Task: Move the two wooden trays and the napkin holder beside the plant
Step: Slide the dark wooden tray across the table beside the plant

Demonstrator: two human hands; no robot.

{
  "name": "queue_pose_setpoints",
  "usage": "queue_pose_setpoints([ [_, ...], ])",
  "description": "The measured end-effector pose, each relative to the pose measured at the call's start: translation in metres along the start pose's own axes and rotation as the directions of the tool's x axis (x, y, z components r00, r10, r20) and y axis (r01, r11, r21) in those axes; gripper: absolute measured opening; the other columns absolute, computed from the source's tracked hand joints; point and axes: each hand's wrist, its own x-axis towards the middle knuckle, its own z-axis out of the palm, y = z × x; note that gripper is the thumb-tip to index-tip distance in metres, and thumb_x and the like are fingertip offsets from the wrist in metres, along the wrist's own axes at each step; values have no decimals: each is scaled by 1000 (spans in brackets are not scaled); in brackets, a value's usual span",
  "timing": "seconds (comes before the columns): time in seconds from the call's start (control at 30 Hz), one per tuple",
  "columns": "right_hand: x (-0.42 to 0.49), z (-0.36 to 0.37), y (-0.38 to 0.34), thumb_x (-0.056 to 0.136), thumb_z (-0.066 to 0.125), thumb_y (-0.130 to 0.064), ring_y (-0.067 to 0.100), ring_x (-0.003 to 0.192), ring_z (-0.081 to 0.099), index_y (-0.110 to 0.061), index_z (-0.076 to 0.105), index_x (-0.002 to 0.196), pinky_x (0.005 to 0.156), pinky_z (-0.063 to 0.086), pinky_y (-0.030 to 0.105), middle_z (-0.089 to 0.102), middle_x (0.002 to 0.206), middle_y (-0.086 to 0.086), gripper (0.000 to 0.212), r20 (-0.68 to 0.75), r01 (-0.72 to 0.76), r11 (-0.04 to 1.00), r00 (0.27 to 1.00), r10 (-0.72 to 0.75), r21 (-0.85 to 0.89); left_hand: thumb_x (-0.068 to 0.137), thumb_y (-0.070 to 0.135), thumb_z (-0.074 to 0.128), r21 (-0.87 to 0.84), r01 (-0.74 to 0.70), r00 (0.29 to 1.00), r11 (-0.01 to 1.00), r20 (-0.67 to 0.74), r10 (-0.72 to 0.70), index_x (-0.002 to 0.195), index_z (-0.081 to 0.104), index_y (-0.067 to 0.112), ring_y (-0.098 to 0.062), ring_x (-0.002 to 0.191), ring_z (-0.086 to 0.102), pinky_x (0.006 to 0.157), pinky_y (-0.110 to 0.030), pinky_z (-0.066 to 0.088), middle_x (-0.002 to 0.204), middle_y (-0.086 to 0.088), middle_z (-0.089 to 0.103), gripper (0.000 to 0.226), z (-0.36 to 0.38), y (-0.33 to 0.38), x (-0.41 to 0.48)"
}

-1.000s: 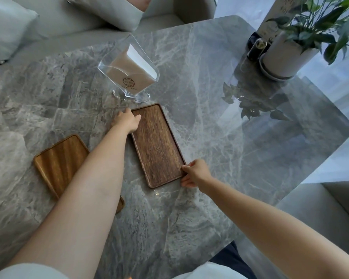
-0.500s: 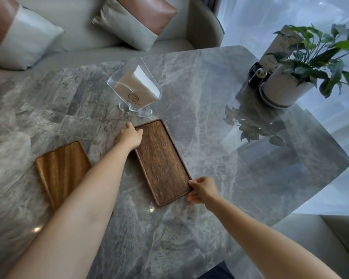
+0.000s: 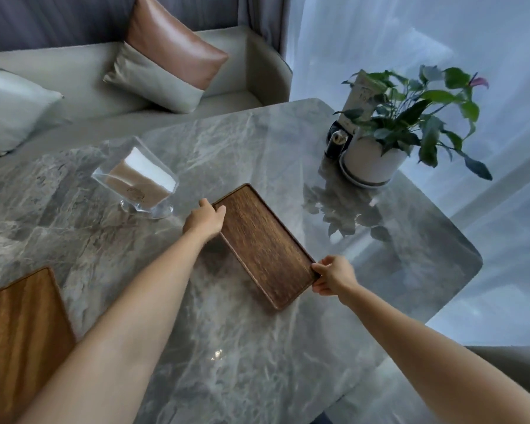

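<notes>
A dark wooden tray (image 3: 265,244) is held over the middle of the grey marble table (image 3: 257,347), a shadow beneath its left side. My left hand (image 3: 204,220) grips its far left corner and my right hand (image 3: 332,275) grips its near right corner. A lighter wooden tray (image 3: 19,328) lies flat at the near left, partly cut off by the frame edge. The clear napkin holder (image 3: 136,180) with white and brown napkins stands left of my left hand. The plant (image 3: 416,117) in a white pot (image 3: 371,163) stands at the table's far right.
A small dark bottle (image 3: 335,143) and an upright card (image 3: 360,96) stand just left of the pot. A beige sofa with cushions (image 3: 166,68) runs behind the table. A sheer curtain hangs at the right. The table's rounded right edge (image 3: 475,258) lies past the plant.
Both hands have lifted the dark tray and carried it right, toward the plant. The camera has tilted up, so the sofa shows more and the light tray sits lower left.
</notes>
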Motion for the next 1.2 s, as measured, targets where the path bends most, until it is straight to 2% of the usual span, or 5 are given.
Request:
queue_pose_setpoints([
  [0.5, 119, -120, -5, 90, 55, -12, 17, 35, 57, -4, 53, 71, 34, 50, 22, 59, 51, 14, 21, 13, -27, 995, 1000, 26, 91, 94, 42, 38, -24, 16, 1000, 1000, 24, -15, 137, 32, 6, -39, 124, 45, 99, -43, 40, 139, -22, 44, 56, 66, 151, 57],
  [0.7, 160, -142, -11, 92, 52, -10, 15, 31, 54, 0, 53, 77, 32, 47, 21, 56, 52, 15, 18, 36, -68, 994, 997, 65, 85, 93, 42, 41, -29, 10, 998, 1000, 59, -9, 136, 34, 5, -38, 124, 46, 98, -39, 40, 137, -21, 47, 57, 88, 181, 89],
  [0.93, 194, -156, -17, 93, 51, -13, 13, 30, 54, -4, 52, 61, 34, 50, 22, 56, 50, 15, 33, 46, -78, 996, 996, 76, 53, 93, 39, 41, -3, -11, 997, 1000, 78, 12, 134, 34, 1, -39, 125, 44, 98, -39, 39, 138, -23, 45, 56, 108, 209, 118],
  [1.1, 203, -164, -20, 94, 47, -10, 12, 27, 54, -1, 49, 74, 32, 48, 19, 55, 53, 16, 21, 95, -114, 990, 990, 105, 86, 93, 37, 43, 17, -36, 996, 999, 79, 35, 134, 35, -3, -40, 127, 42, 102, -41, 36, 139, -27, 44, 57, 119, 221, 130],
  [1.2, 206, -165, -20, 94, 47, -10, 10, 25, 53, -1, 49, 71, 30, 46, 18, 55, 53, 17, 25, 105, -105, 993, 990, 98, 57, 93, 37, 43, 32, -30, 996, 999, 84, 27, 134, 36, -3, -41, 127, 42, 104, -42, 36, 139, -28, 43, 57, 123, 223, 134],
])
